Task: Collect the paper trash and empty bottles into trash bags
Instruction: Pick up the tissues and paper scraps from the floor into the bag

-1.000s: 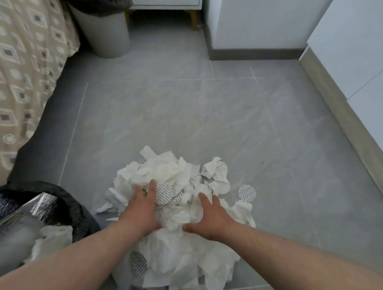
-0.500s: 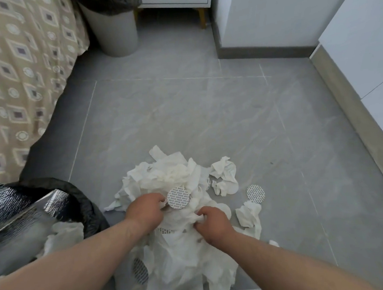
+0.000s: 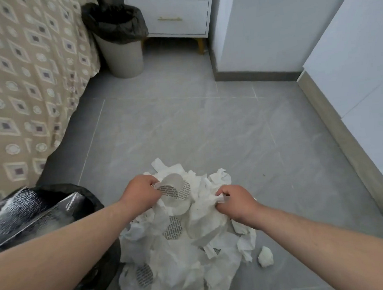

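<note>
Paper pile [image 3: 183, 239] heaped on floor [image 3: 185, 131], lower edge cut off. Left hand [image 3: 142, 193] and right hand [image 3: 236, 203] both fisted, gripping paper. Black trash bag [image 3: 42, 212] close left, partly hidden behind forearm. Lined bin [image 3: 121, 41] beyond, beside bed [image 3: 25, 76].

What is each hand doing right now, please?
Left hand: closed on the crumpled white paper pile.
Right hand: closed on the same pile.

big crumpled white paper pile [image 3: 181, 246] on the floor in front of me, black trash bag [image 3: 55, 211] open just left.
</note>
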### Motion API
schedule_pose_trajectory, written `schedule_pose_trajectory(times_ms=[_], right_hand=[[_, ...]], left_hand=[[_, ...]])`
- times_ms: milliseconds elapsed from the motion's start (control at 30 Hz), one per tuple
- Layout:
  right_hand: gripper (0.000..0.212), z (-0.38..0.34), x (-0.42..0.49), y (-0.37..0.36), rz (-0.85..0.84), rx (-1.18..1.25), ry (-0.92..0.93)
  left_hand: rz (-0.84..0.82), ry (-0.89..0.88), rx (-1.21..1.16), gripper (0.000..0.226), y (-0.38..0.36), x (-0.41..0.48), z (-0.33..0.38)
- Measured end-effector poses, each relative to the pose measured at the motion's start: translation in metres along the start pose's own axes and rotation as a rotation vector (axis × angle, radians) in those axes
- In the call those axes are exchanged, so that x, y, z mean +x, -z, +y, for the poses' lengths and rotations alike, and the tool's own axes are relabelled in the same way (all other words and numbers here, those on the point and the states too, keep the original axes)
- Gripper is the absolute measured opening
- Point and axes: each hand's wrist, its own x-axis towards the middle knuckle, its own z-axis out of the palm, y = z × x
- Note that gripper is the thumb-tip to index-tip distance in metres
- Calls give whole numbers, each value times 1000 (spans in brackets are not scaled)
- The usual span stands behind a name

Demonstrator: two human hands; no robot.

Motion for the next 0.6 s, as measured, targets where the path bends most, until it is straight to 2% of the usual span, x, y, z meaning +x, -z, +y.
schedule_pose_trajectory(times_ms=[267, 433, 533, 600], right_hand=[[10, -29, -25, 24, 43, 195, 14], [11, -43, -25, 30, 55, 280, -6], [10, -43, -22, 30, 60, 304, -38], [10, -41, -22, 29, 66, 293, -56]], left_hand=[[58, 96, -518, 27, 59, -45, 11], [180, 69, -923, 20, 121, -96, -4], [308, 50, -1011, 24, 153, -137, -33], [411, 56, -944, 28, 164, -161, -57]])
